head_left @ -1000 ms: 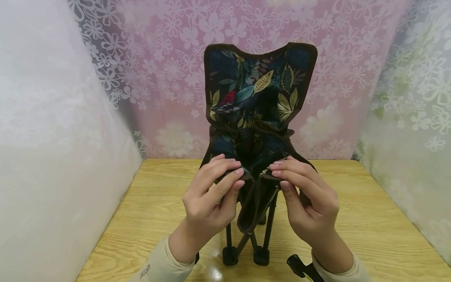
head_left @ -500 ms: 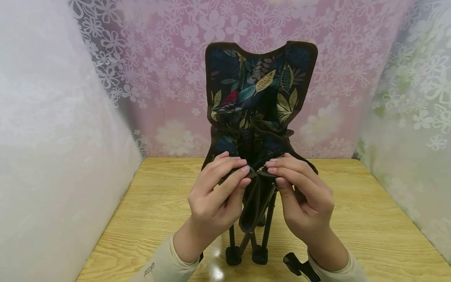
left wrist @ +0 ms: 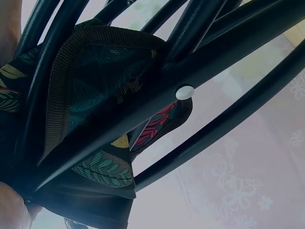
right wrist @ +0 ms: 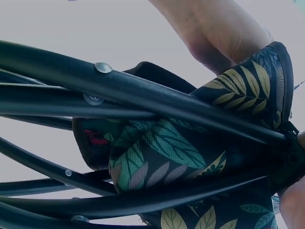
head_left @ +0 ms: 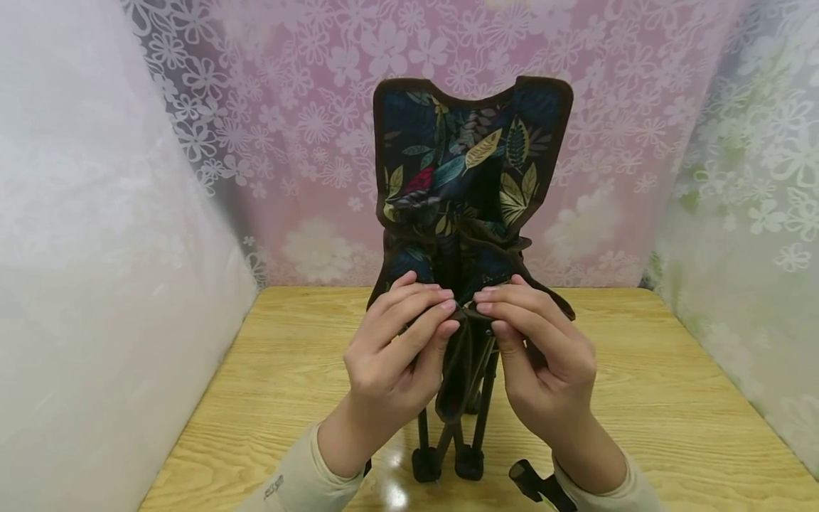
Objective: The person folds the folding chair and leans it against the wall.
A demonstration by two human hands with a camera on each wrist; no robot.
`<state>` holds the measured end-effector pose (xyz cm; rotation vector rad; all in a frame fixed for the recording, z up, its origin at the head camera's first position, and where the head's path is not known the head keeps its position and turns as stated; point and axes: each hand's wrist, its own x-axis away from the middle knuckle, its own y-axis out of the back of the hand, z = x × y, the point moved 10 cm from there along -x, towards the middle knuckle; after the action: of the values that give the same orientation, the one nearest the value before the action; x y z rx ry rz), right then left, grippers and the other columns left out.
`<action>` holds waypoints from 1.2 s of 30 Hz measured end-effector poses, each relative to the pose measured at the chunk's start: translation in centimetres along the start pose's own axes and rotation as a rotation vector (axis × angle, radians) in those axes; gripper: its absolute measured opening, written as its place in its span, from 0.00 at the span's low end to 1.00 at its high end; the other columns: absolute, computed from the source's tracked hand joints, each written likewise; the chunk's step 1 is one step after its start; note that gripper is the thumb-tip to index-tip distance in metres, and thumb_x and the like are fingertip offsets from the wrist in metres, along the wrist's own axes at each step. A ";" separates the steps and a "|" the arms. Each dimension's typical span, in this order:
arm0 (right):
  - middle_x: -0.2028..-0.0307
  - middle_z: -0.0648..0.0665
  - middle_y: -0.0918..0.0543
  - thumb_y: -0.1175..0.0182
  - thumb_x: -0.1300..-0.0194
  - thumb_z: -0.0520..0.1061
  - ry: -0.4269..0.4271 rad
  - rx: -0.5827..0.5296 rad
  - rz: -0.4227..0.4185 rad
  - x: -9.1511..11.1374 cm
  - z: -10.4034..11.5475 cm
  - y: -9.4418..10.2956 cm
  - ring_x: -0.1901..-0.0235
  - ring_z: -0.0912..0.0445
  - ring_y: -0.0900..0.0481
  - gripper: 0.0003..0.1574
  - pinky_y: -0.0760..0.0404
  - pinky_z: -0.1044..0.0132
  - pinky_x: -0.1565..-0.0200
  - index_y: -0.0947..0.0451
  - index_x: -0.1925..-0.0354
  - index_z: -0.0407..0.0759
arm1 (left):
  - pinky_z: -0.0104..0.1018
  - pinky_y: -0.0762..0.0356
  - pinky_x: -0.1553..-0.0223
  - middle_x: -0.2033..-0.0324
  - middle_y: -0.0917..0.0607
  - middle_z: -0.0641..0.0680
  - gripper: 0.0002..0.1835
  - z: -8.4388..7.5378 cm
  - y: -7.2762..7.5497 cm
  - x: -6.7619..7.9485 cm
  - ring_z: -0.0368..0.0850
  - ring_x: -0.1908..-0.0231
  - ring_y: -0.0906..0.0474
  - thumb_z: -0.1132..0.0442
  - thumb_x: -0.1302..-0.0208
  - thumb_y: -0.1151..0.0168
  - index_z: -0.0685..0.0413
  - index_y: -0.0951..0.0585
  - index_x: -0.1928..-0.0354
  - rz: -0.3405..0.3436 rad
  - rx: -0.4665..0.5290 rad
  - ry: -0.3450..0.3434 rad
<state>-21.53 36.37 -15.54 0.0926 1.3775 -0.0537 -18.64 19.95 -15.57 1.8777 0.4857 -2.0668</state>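
I see a leaf-print folding chair (head_left: 451, 160) standing on the worktop (head_left: 652, 398) at twelve o'clock, left hand (head_left: 397, 348) pinching its front at seven o'clock, right hand (head_left: 550, 355) pinching it at five.

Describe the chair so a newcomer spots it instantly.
On the wood-grain table, before the pink floral backdrop, stands a partly folded chair. The left hand and right hand pinch its front edge. Its dark, leaf-patterned fabric sets it apart from the lighter table and backdrop.
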 end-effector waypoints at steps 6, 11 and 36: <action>0.59 0.33 0.10 0.36 0.25 0.37 0.011 -0.008 0.027 -0.2 0.0 0.2 0.48 0.54 0.11 0.15 0.22 0.53 0.29 0.14 0.62 0.22 | 0.56 0.15 0.39 0.60 0.09 0.64 0.08 0.2 0.0 0.1 0.59 0.57 0.11 0.68 0.26 0.34 0.68 0.10 0.57 0.010 0.033 0.011; 0.57 0.33 0.10 0.37 0.24 0.39 0.008 -0.006 0.056 -0.1 0.0 0.3 0.46 0.54 0.11 0.17 0.23 0.53 0.28 0.14 0.61 0.21 | 0.55 0.17 0.36 0.59 0.10 0.64 0.09 0.5 0.0 0.3 0.58 0.56 0.12 0.67 0.25 0.34 0.68 0.10 0.56 0.025 0.080 0.044; 0.49 0.31 0.11 0.32 0.26 0.43 0.017 0.003 0.097 -0.6 0.6 1.2 0.41 0.52 0.13 0.21 0.21 0.57 0.30 0.15 0.55 0.21 | 0.54 0.17 0.37 0.53 0.11 0.66 0.13 0.2 0.9 0.6 0.62 0.51 0.13 0.63 0.23 0.35 0.69 0.12 0.51 0.075 -0.021 -0.009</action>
<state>-20.94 37.45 -14.80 0.1622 1.3877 0.0266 -18.52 19.05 -16.22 1.8456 0.4269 -2.0134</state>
